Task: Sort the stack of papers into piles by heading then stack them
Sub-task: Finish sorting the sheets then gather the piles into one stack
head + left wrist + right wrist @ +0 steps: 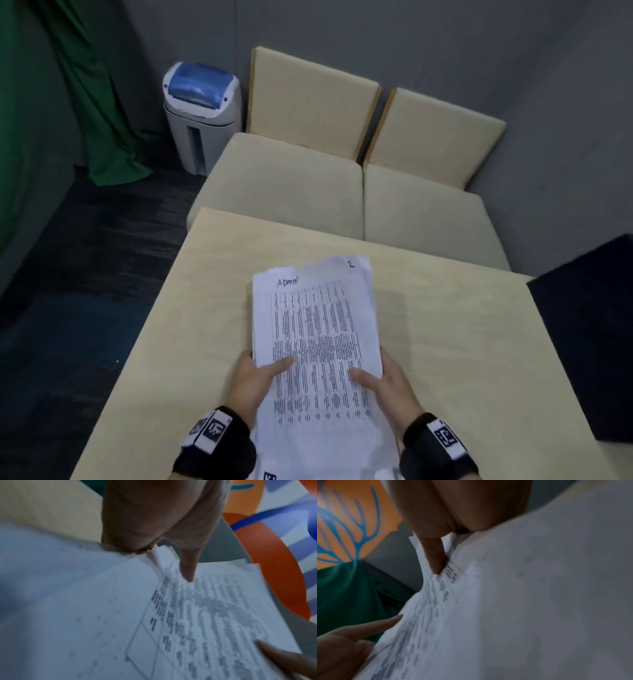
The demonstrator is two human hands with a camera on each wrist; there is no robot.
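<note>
A stack of white printed papers [317, 329] is held above the beige table [191, 308], its top sheet headed "ADMIN" in handwriting. A lower sheet peeks out at the far right corner with a "2" on it. My left hand [263, 371] grips the stack's left edge, thumb on top, fingers underneath. My right hand [380, 375] grips the right edge the same way. In the left wrist view the thumb [187, 569] presses on the papers [197, 615]. In the right wrist view the thumb [435, 555] presses on the papers [505, 601].
A beige two-seat sofa [291, 185] stands beyond the table's far edge. A white bin with a blue lid [200, 113] is at the back left by a green curtain [85, 102]. A dark object [592, 335] sits on the table's right side.
</note>
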